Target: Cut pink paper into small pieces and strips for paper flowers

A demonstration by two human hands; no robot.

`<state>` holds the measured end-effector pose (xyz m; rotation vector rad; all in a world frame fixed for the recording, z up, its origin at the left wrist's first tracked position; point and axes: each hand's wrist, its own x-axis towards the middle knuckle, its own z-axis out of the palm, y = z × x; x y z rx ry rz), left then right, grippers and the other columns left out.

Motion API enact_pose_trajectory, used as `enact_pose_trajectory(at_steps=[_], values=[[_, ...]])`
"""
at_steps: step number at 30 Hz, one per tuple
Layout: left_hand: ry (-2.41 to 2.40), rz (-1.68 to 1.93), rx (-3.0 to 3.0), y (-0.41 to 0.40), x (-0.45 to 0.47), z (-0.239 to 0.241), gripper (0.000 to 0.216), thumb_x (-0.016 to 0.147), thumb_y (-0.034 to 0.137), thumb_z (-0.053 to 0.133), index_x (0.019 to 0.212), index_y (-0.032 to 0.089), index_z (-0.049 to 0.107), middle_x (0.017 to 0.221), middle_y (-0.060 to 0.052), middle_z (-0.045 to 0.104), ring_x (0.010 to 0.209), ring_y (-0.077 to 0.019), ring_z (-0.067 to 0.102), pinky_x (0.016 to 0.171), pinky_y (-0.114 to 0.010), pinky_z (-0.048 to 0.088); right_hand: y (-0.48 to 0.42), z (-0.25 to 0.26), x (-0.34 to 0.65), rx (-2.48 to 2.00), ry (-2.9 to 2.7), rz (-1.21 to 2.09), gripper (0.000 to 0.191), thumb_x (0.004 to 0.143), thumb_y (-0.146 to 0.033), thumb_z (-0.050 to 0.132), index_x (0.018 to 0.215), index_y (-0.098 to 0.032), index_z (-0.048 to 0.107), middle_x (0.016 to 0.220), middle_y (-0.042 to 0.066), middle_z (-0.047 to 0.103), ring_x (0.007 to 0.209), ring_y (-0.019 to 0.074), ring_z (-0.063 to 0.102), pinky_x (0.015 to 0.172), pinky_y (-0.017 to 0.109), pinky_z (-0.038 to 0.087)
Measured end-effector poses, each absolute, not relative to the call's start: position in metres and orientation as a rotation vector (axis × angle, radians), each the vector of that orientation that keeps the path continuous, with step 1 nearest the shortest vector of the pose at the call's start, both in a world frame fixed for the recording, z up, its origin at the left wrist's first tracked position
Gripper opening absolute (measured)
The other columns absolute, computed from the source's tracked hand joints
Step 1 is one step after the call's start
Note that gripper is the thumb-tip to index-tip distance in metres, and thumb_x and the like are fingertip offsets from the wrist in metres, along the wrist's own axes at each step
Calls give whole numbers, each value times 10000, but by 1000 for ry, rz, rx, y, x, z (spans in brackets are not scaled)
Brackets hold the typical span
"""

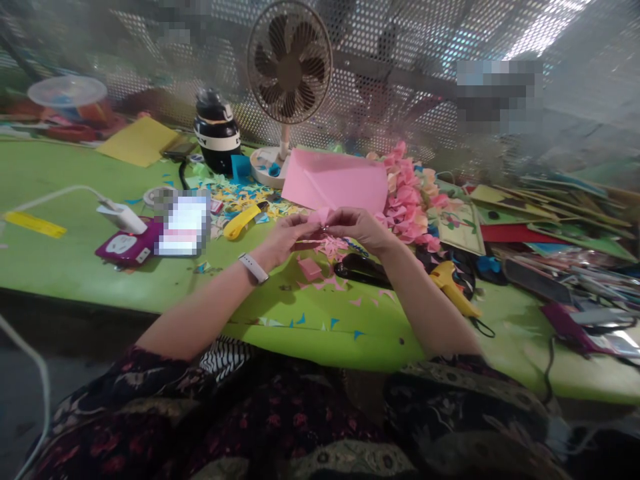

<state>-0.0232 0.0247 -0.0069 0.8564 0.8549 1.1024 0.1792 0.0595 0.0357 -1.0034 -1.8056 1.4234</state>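
Both hands meet over the middle of the green table [280, 313]. Between their fingertips is a small pink paper piece [320, 217]; its exact shape is partly hidden by the fingers. My left hand [293, 233], with a pale band at the wrist, pinches it from the left. My right hand [357, 227] pinches it from the right. Beneath them lie pink paper scraps [333, 248], a small pink paper block [310, 269] and a dark tool [363, 270] that looks like a stapler. Just behind the hands rests a large pink sheet [335, 180].
A heap of pink paper petals [407, 197] lies right of the sheet. A fan [290, 70] and black bottle [217, 137] stand behind. To the left are a yellow cutter [245, 221], a phone [183, 225] and a purple power strip [127, 248]; a yellow glue gun [455, 290] lies right.
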Motion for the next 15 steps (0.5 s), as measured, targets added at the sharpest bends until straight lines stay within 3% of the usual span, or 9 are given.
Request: enact_pose_trajectory(at_steps=[7, 15], values=[[882, 1072, 854, 24, -23, -6, 240, 766, 283, 914, 857, 194, 711, 892, -53, 795, 835, -191, 782, 862, -387, 642, 60, 37, 184, -1010, -1894, 1410, 362, 662, -416, 927, 861, -212, 703, 852, 1, 709, 855, 158, 656, 842, 360, 568], [906, 1076, 886, 20, -21, -6, 249, 734, 244, 926, 850, 196, 711, 867, -44, 779, 809, -180, 767, 853, -378, 635, 58, 39, 183, -979, -1937, 1434, 346, 672, -382, 920, 872, -198, 705, 866, 17, 739, 858, 165, 685, 856, 366, 584]])
